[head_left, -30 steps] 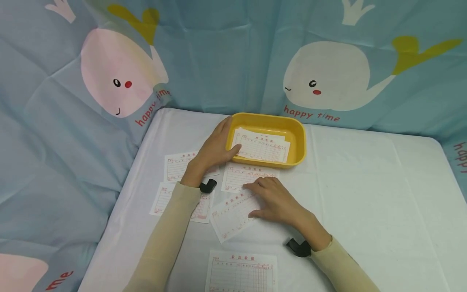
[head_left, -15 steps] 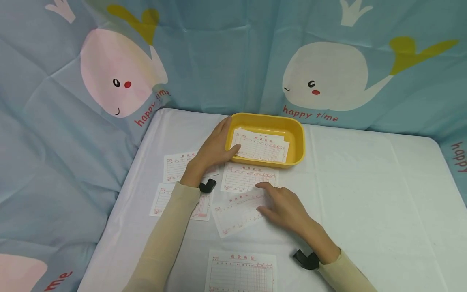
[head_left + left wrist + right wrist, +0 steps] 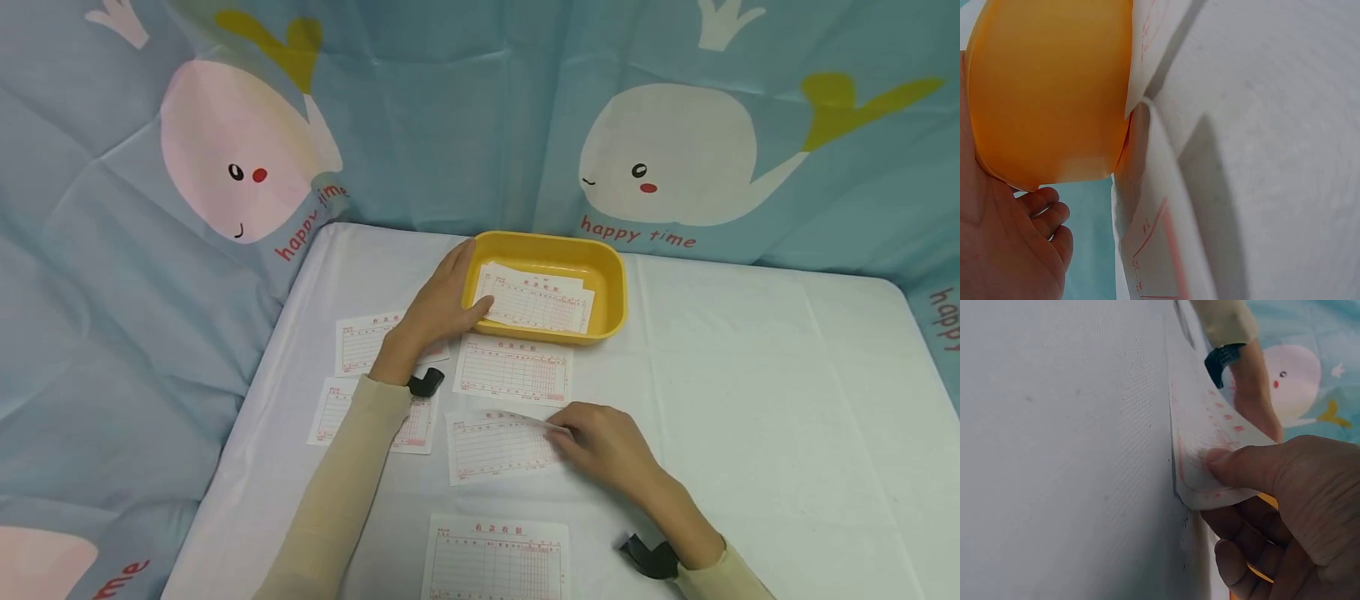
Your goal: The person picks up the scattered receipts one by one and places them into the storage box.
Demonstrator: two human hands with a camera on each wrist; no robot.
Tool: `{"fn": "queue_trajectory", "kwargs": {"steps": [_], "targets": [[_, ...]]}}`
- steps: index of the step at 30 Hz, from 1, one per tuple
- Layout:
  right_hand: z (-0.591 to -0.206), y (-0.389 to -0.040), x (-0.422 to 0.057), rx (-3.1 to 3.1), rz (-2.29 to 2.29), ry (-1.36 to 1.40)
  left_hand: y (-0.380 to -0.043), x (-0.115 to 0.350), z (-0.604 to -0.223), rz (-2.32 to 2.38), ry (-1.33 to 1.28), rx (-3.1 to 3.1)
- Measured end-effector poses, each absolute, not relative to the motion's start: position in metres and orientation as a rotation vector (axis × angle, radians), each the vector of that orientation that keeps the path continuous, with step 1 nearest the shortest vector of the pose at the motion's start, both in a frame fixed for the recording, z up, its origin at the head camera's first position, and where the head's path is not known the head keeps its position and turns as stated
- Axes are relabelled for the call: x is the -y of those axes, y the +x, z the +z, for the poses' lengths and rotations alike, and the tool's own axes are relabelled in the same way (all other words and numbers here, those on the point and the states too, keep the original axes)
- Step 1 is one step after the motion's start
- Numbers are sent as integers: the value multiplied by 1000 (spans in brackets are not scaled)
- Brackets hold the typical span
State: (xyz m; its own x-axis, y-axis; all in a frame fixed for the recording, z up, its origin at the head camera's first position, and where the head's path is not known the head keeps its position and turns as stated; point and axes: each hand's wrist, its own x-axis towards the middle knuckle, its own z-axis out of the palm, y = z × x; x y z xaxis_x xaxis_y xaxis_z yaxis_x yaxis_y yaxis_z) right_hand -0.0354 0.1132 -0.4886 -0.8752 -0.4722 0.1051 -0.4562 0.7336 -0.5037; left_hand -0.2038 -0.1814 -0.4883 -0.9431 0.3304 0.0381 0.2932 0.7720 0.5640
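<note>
My right hand [image 3: 603, 442] pinches the right end of a paper receipt slip [image 3: 498, 450] between thumb and fingers. That slip's upper edge bends up off the cloth; the right wrist view shows the thumb on its printed face. At the back, my left hand [image 3: 442, 296] grips the left end of a yellow plastic box [image 3: 611, 292], thumb over the rim and fingers along the outside. Several printed slips [image 3: 534, 302] lie overlapping inside the box. In the left wrist view the palm lies against the box's yellow wall [image 3: 1054, 94].
One receipt slip [image 3: 513, 367] lies just in front of the box. Two more slips, an upper one [image 3: 358, 343] and a lower one [image 3: 330, 417], are partly under the left arm. Another slip [image 3: 495, 558] lies at the front on the white cloth [image 3: 750, 417]. A blue whale-print curtain [image 3: 465, 125] hangs behind.
My right hand has drawn back toward the lower right and taken hold of the receipt slip, which has turned straighter and now bends upward. The left hand stays on the box.
</note>
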Motion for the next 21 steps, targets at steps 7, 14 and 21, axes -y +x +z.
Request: {"fn": "queue_trajectory", "kwargs": {"steps": [7,14,21], "targets": [[-488,-27,-123,-2890,-856,-736,-203,182,-487,901,509,-2889],[-490,-18,-136,-2831,-986,-622,-203,182,-487,922,505,-2876],[-487,-13,-147,-2747,-1129,-540,-204,182,-489,916,500,-2882]]}}
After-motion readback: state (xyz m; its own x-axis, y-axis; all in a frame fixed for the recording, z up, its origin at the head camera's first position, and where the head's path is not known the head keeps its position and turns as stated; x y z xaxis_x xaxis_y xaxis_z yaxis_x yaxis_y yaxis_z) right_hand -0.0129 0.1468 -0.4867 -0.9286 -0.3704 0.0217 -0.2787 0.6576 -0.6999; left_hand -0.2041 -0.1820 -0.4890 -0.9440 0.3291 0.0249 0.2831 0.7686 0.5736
